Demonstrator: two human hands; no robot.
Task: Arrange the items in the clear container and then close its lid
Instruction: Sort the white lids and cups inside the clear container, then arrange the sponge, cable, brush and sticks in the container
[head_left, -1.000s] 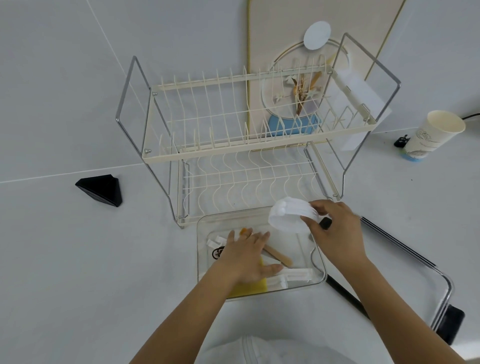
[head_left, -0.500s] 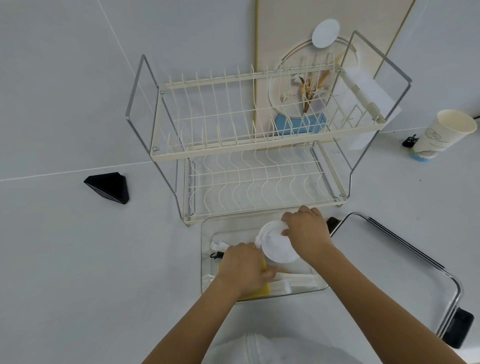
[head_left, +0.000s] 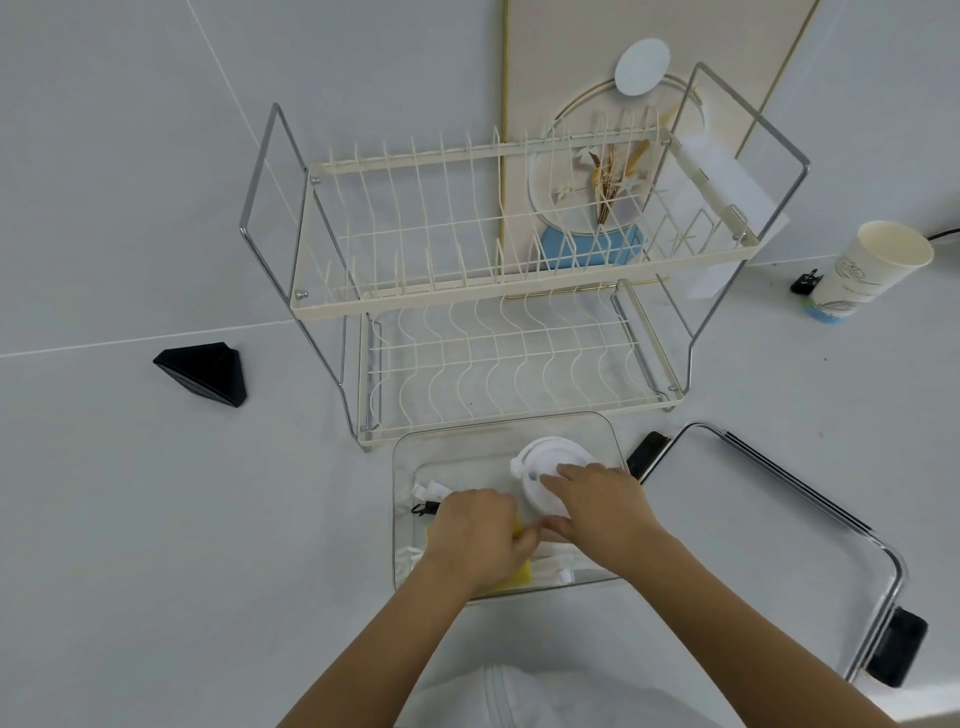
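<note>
Right now both hands work inside the clear container (head_left: 400, 499), which sits at the near edge of the counter just in front of the dish rack (head_left: 498, 332). The right hand (head_left: 597, 506) lies flat, fingers together, pressing on a round white lid-like disc (head_left: 545, 462) near the container's far right corner. The left hand (head_left: 475, 538) is curled over the yellow sponge (head_left: 514, 581); whether it pinches it I cannot tell. Seating the disc flat probably matters, so nothing rises above the rim. White wrapped packets (head_left: 558, 569) crowd the near wall. The container's lid (head_left: 769, 540) lies to the right, its black clasp (head_left: 644, 451) beside the container. A paper cup (head_left: 865, 270) and black wedge (head_left: 205, 373) stand well apart.
</note>
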